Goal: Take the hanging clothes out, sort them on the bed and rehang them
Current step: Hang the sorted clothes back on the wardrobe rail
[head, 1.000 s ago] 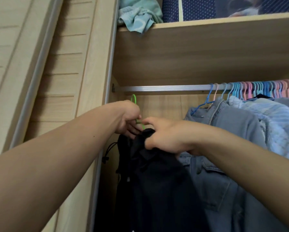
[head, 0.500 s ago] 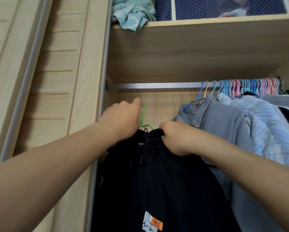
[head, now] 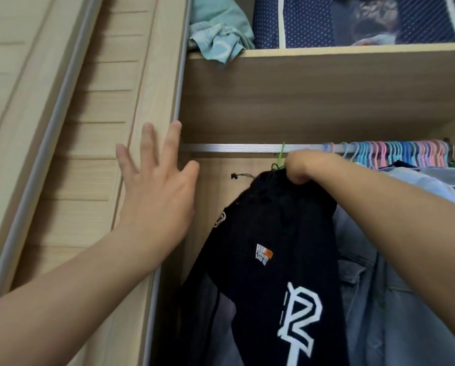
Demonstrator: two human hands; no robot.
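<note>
A black garment (head: 274, 233) with white lettering and a small orange label hangs from a green hanger (head: 280, 157) whose hook sits at the silver wardrobe rail (head: 234, 147). My right hand (head: 299, 167) grips the garment's top just below the hook. My left hand (head: 157, 186) is spread with straight fingers, resting against the edge of the wooden sliding door (head: 147, 101). To the right, a grey-blue denim jacket (head: 379, 286) and other clothes hang on several pink and blue hangers (head: 400, 151).
Above the rail runs a wooden shelf (head: 326, 51) holding crumpled teal cloth (head: 218, 35) and a navy dotted storage bag (head: 300, 19). A black drawstring end (head: 234, 176) pokes out left of the garment. The slatted door panel fills the left side.
My left hand let go of the green hanger and moved left onto the door edge, fingers spread. My right hand raised the black garment, and its hanger hook now sits at the rail.
</note>
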